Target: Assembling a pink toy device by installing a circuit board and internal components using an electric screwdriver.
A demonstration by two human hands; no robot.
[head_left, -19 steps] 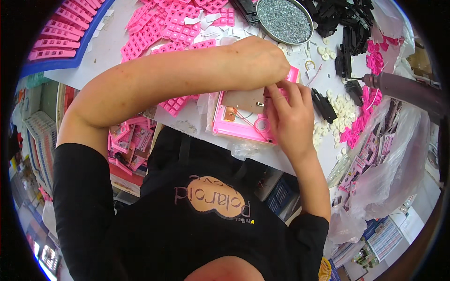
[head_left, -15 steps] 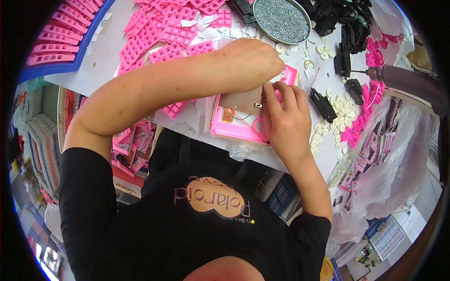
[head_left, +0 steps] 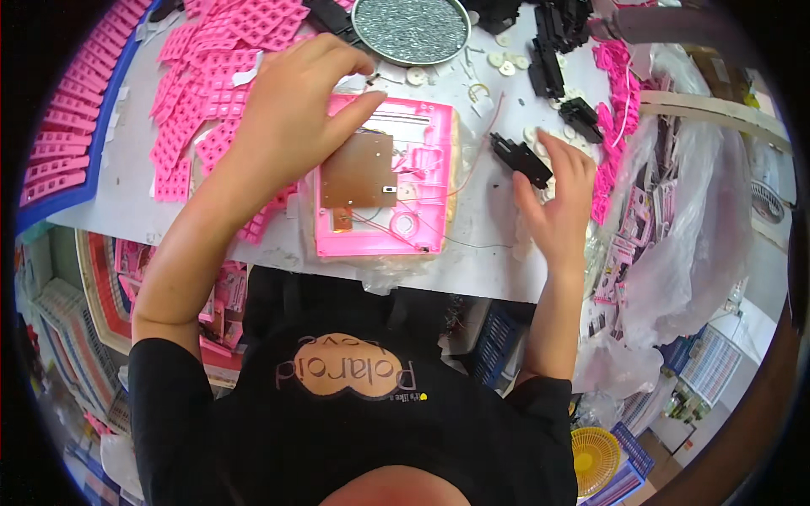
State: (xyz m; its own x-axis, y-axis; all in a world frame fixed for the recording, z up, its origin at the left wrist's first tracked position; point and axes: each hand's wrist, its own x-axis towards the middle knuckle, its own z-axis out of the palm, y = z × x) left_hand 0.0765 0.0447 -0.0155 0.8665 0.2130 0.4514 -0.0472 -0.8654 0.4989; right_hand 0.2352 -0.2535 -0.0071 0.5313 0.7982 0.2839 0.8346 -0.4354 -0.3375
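Observation:
A pink plastic case [head_left: 429,221] lies open side up on the table, with a brown circuit board [head_left: 359,173], a small copper-coloured plate [head_left: 342,219] and thin wires inside. My left hand [head_left: 295,110] hovers at the case's upper left corner, thumb and fingers apart. A tiny dark piece by its fingertips is too small to name. My right hand [head_left: 561,190] is to the right of the case, thumb and fingers spread on either side of the near end of a black block-shaped plastic part [head_left: 521,160]. Whether they touch it I cannot tell.
A round metal dish of screws [head_left: 412,29] stands at the back. Pink keypad pieces [head_left: 224,72] pile up at left, beside a blue tray [head_left: 80,198] of pink parts. Black parts [head_left: 547,67], white discs [head_left: 508,63] and a power screwdriver [head_left: 666,25] are at right.
My left hand has drawn back left, uncovering the case. My right hand has left the case and moved right to the black part. The whole view has shifted.

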